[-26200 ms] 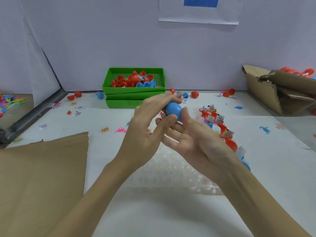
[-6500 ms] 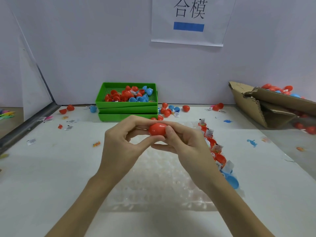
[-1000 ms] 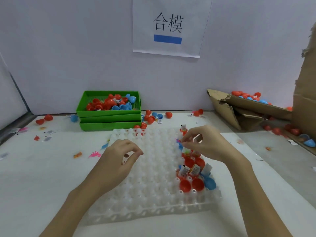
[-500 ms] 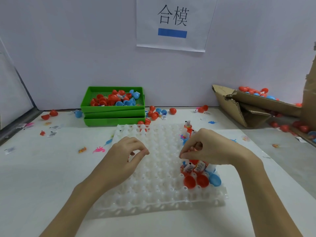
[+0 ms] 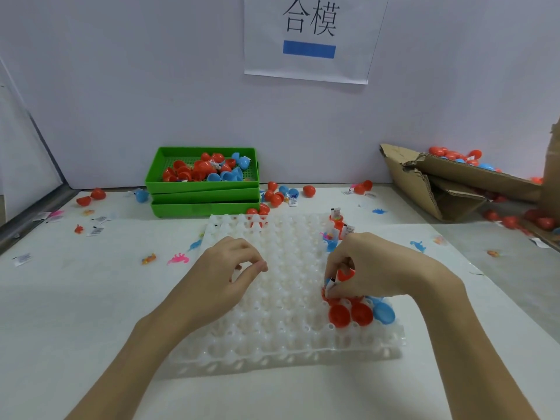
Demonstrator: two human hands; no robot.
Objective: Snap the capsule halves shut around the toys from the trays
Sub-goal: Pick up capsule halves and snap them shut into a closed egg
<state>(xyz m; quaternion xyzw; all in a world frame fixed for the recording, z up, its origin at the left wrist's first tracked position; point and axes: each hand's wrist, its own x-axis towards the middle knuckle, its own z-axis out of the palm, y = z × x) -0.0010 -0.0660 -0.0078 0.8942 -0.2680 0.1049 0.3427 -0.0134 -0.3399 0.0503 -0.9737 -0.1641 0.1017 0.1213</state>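
Lying on a white tabletop (image 5: 75, 313) against a pale wall (image 5: 121, 86), dimpled clear tray (image 5: 272, 344), left hand (image 5: 224, 274) hovering loosely curled and empty, right hand (image 5: 372, 265) pinching a red capsule half (image 5: 345, 274).

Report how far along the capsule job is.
Done: closed capsules lie heaped in the cardboard box. In hand: the right hand pinches a red capsule half over the white tray; the left hand holds nothing. Left: open halves along the tray's right side, more in the green tray.

Pale wall (image 5: 121, 86) with paper sign (image 5: 312, 37) behind white table (image 5: 75, 298).
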